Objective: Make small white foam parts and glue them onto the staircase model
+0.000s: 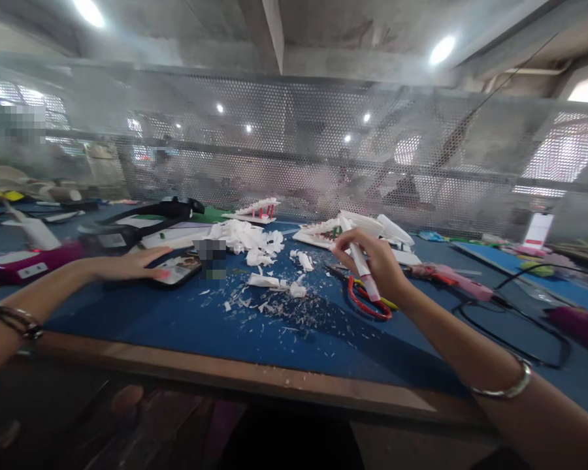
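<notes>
My right hand (375, 261) is wrapped round a white marker pen (365, 274), its pinkish end pointing down toward me. Directly below it on the blue table lie pliers (365, 305) with red and yellow handles. My left hand (132, 263) reaches out flat at the left, fingers extended, at the edge of a dark-framed phone (179, 269); whether it presses on the screen I cannot tell. A pile of crumpled white scraps (247, 238) lies just beyond the phone. Behind the marker is a white model-like piece (321, 234) with some green and red parts.
Small white shavings (294, 313) are scattered mid-table. A pink-handled tool (455, 277) with a black cable lies at the right, near a propped phone (539, 232). A purple box-like object (34, 263) and a black headband-like item (151, 215) are at the left. Perforated metal screening (294, 143) stands behind.
</notes>
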Available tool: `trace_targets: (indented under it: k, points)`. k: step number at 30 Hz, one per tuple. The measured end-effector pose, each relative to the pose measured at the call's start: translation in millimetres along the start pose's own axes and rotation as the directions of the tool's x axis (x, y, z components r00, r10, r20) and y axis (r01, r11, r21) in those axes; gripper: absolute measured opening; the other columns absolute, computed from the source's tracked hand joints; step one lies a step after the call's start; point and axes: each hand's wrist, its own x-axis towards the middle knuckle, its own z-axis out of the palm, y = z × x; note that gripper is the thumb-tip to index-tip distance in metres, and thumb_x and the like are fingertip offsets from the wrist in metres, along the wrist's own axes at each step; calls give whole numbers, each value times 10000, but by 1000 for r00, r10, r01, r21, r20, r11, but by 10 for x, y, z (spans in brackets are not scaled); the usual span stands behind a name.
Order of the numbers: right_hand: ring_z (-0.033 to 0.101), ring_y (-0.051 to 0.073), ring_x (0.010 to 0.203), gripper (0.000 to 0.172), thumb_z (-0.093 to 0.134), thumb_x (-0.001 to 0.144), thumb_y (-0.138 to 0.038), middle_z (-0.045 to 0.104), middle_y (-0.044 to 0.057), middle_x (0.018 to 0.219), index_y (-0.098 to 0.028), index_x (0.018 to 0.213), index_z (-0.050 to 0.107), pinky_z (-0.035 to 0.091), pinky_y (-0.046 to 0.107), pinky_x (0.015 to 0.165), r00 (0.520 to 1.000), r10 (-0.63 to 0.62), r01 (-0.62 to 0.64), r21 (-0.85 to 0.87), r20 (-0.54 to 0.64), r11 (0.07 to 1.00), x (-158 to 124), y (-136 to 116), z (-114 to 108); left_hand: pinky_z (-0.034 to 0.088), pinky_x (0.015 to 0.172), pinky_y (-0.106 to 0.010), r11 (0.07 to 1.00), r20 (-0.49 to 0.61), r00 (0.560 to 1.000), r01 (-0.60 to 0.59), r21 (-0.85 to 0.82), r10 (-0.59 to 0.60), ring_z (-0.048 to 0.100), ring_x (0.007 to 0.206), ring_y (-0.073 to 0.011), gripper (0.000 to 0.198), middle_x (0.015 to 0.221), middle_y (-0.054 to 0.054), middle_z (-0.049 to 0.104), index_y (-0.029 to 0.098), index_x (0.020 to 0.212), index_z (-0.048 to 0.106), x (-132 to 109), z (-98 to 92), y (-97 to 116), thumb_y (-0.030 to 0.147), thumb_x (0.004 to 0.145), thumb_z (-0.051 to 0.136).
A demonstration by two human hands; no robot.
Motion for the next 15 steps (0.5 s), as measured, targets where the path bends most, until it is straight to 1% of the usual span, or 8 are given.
trace_targets:
  k: [1,3,5,7,11,13,15]
  points:
    - [489,89,547,81,507,744,-242,540,-23,618,-192,683,489,371,208,540,1000,-5,5,-2,0,1000,0,0,0,260,976,-389,996,55,998,14,-91,-9,234,1254,-336,1048,1393,-188,190,-7,1321,195,-7,-21,24,763,610,242]
    - [488,88,545,81,508,747,-244,542,-24,619,-194,686,489,371,207,540,1000,-10,10,-4,1,1000,-1,0,-4,199,1006,-398,985,148,988,55,-166,-30,136,1284,-325,1110,1414,-179,69,-11,1334,111,-33,-52,76,787,572,237]
    - [493,91,554,76,505,751,-244,545,-23,626,-197,694,491,374,209,545,1000,-14,14,-4,7,1000,-1,1,-9,171,1015,-403,978,176,983,80,-193,-45,100,1290,-318,1126,1414,-179,23,-12,1335,89,-59,-76,121,789,562,257]
    - [499,94,563,73,501,755,-242,546,-23,630,-198,697,490,377,211,549,1000,-23,24,-8,18,1000,-1,-1,-12,165,1017,-401,977,184,982,86,-194,-50,93,1292,-312,1118,1413,-180,15,-11,1335,85,-72,-98,152,782,568,266]
    - [501,92,560,73,500,759,-236,544,-19,627,-194,701,489,379,209,551,998,-49,50,-26,42,998,-2,-9,-12,206,1008,-363,980,165,985,89,-178,-60,136,1286,-303,1108,1414,-168,69,7,1335,121,-67,-124,165,785,560,268]
    - [500,92,558,67,500,762,-238,545,-18,627,-195,710,492,379,208,549,997,-60,62,-34,52,997,-4,-10,-12,224,999,-371,980,148,987,88,-177,-62,159,1280,-309,1094,1408,-173,99,14,1331,154,-69,-116,152,784,563,270]
    - [503,93,564,60,497,764,-236,548,-19,631,-199,716,494,379,209,549,996,-64,67,-44,55,997,-5,-6,-13,239,988,-390,980,120,991,77,-184,-55,184,1274,-310,1036,1403,-165,139,38,1326,200,-86,-90,143,764,591,282]
